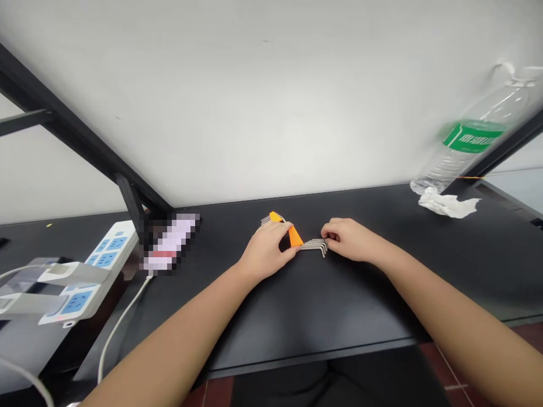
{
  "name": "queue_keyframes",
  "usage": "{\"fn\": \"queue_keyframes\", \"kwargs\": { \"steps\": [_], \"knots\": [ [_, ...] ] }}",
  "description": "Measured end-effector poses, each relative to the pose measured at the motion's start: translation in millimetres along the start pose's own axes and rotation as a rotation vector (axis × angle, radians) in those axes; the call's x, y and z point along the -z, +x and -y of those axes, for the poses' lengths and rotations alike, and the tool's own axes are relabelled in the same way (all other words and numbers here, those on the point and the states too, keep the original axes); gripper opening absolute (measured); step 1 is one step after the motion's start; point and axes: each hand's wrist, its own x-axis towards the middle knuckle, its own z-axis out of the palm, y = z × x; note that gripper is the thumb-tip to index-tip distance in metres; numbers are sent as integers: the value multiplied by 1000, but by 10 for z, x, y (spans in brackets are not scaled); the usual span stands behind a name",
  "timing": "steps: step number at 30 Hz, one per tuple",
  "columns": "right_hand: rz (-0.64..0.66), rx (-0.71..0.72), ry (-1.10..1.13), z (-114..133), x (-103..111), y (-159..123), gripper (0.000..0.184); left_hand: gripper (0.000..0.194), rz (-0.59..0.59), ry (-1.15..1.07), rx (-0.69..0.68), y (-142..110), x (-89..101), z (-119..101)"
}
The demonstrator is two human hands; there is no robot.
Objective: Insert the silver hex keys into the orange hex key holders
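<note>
A set of L-shaped hex keys (316, 244) sits in an orange holder (296, 237) over the middle of the black table. My left hand (268, 244) is closed around the holder, thumb at its near edge and fingers over its far side. More metal ends stick out past the holder on the left. On the other side, my right hand (350, 238) is closed in a pinch at the bent ends of the hex keys. Its fingertips partly hide what they grip, and which key they hold is hard to make out.
A phone-like, pixelated device (172, 243) lies on the left with a white cable (123, 316). Further left is a white power strip (95, 271) with plugs. A clear bottle (475, 133) and crumpled tissue (449, 204) are at the right. A black frame bar (85, 135) slants at left.
</note>
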Motion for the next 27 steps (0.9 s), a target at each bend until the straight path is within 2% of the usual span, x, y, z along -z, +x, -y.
{"fn": "queue_keyframes", "kwargs": {
  "steps": [7,12,16,23,27],
  "knots": [
    [9,4,12,39,50,-41,17,39,-14,-2,-6,-5,-6,22],
    [64,1,-13,104,49,-87,12,40,-11,-15,5,-2,-8,22],
    [31,-25,-79,141,1,-92,17,40,-13,-12,-4,-2,-17,22],
    [-24,-32,-115,38,3,-53,6,40,-16,-29,11,-6,-6,5],
    [-69,59,-139,26,15,-64,9,40,-15,-49,20,-12,1,-3]
  ]
}}
